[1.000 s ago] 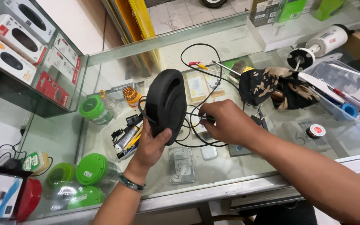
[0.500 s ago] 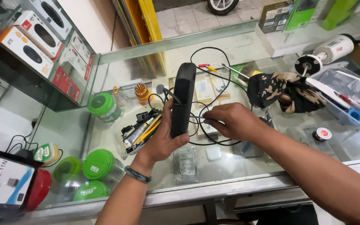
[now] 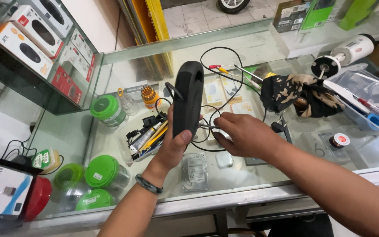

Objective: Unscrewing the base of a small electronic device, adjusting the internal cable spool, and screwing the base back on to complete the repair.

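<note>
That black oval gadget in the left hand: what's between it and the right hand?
In the head view, only thin black cables bridge the black device, held by the left hand, and the right hand, whose fingers pinch them.

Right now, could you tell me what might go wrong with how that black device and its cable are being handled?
The left hand holds the black device upright above the glass counter; a slip could drop it on the glass. The right hand pinches the thin cable near the device, so a tug might strain it. The cable's loops could snag the screwdriver set.
</note>
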